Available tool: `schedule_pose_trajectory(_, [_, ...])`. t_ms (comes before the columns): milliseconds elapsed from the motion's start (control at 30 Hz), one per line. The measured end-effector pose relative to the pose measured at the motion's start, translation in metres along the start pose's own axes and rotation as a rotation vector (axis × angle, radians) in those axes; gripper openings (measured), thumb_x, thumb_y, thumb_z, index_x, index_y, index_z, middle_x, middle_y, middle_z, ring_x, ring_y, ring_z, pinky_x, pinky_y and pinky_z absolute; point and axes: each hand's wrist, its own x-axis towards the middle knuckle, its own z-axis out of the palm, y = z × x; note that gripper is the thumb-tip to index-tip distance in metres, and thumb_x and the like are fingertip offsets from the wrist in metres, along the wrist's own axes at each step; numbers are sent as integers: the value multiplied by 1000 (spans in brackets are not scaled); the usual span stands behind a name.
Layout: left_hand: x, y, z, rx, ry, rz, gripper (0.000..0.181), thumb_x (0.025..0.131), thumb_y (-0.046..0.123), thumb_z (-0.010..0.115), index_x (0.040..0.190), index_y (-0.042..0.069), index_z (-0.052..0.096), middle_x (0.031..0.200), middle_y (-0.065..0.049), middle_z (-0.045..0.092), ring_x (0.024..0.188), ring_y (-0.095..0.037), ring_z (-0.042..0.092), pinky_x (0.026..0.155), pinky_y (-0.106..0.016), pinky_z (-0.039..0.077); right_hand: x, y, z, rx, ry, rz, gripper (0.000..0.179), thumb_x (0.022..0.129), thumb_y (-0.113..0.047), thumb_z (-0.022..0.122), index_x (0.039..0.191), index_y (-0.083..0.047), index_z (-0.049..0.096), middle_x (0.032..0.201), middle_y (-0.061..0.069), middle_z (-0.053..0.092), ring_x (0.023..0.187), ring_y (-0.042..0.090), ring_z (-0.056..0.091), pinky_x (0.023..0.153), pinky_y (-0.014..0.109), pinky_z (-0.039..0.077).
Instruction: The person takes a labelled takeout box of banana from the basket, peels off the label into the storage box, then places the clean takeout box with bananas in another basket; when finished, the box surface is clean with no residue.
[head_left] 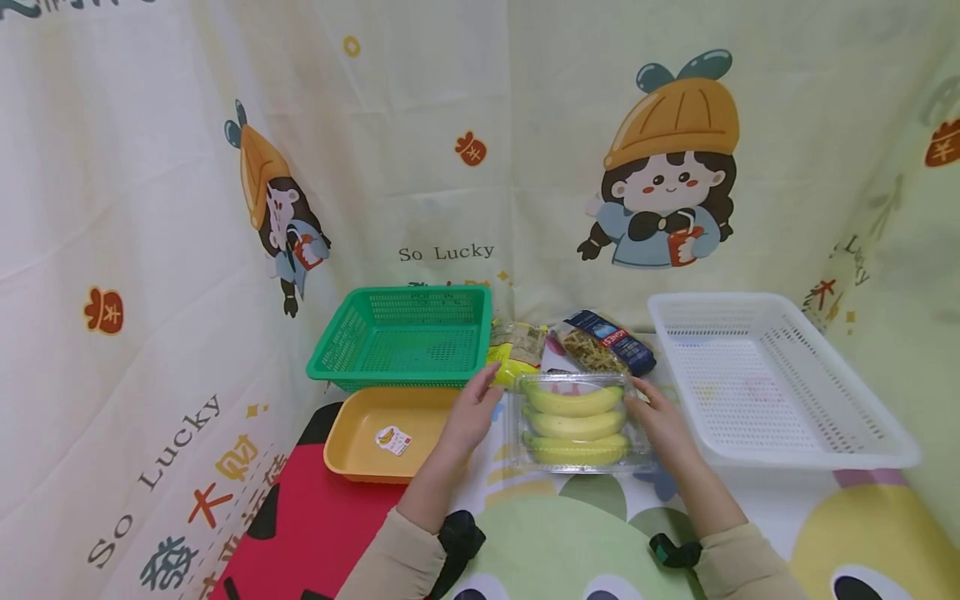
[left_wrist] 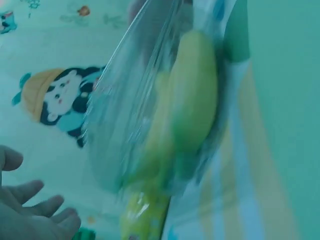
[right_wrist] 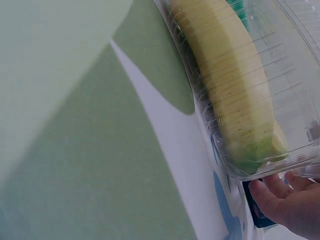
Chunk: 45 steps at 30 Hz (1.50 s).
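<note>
A clear plastic clamshell box holds three yellow bananas with greenish ends, in the middle of the table. At its right end, my right hand grips the edge; in the right wrist view its fingertips meet the rim at the box's end. On the other side my left hand stands beside the box, holding nothing. The left wrist view shows that left hand with spread fingers, apart from the blurred box.
A green basket stands behind a yellow tray bearing a banana-picture tag, at left. Behind the box lie a yellow packet and a blue-labelled AGNESI bag. A white basket stands at right, with patterned cloth behind.
</note>
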Motion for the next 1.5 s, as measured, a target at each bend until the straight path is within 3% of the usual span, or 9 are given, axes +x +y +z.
schedule_pose_trajectory(133, [3, -4, 25, 28, 61, -24, 50, 102, 33, 51, 151, 25, 41, 161, -6, 32, 149, -34, 26, 119, -58, 25, 0, 1, 2, 28, 3, -4, 64, 101, -38, 50, 158, -19, 26, 165, 17, 15, 149, 45, 19, 118, 64, 20])
schedule_pose_trajectory(300, [6, -18, 41, 7, 128, -91, 57, 101, 38, 50, 154, 23, 36, 163, -10, 27, 150, -37, 22, 119, -61, 21, 0, 1, 3, 53, 17, -19, 63, 101, -36, 51, 157, -16, 28, 165, 18, 16, 149, 44, 19, 118, 63, 19])
schedule_pose_trajectory(500, [11, -34, 49, -173, 94, -229, 68, 99, 44, 49, 158, 22, 24, 163, -10, 26, 150, -35, 24, 121, -55, 20, 0, 1, 5, 72, 23, -13, 62, 101, -33, 51, 157, -15, 29, 165, 17, 16, 150, 42, 16, 120, 61, 16])
schedule_pose_trajectory(600, [12, -37, 52, -248, 61, -264, 69, 99, 43, 48, 159, 22, 21, 164, -7, 24, 152, -31, 20, 123, -53, 17, 0, 0, 5, 86, 25, -14, 63, 101, -32, 51, 157, -16, 27, 165, 16, 15, 151, 42, 14, 121, 60, 14])
schedule_pose_trajectory(867, [10, -42, 56, -342, 28, -211, 67, 102, 33, 48, 160, 17, 18, 166, -7, 19, 153, -31, 14, 124, -51, 14, -3, -2, 7, 120, 19, -5, 63, 101, -30, 53, 158, -20, 26, 166, 13, 11, 152, 40, 11, 121, 61, 12])
schedule_pose_trajectory(1167, [11, -45, 60, -326, 54, -211, 68, 100, 35, 51, 159, 20, 21, 166, -3, 19, 154, -29, 12, 124, -48, 13, -5, -4, 8, 141, 29, 30, 64, 101, -33, 52, 158, -22, 26, 167, 8, 12, 152, 37, 15, 122, 56, 16])
schedule_pose_trajectory(1367, [8, -38, 57, -307, 59, -222, 67, 100, 36, 52, 159, 21, 23, 165, -3, 21, 153, -31, 15, 124, -50, 14, -6, -7, 8, 162, 31, 30, 64, 101, -31, 52, 158, -21, 26, 166, 9, 15, 151, 38, 17, 121, 57, 17])
schedule_pose_trajectory(1500, [7, -32, 54, -302, 54, -193, 68, 99, 35, 53, 159, 21, 23, 165, -1, 24, 152, -30, 18, 124, -50, 16, -8, -12, 8, 166, 27, 20, 64, 101, -31, 50, 158, -20, 24, 164, 14, 22, 149, 39, 21, 121, 57, 18])
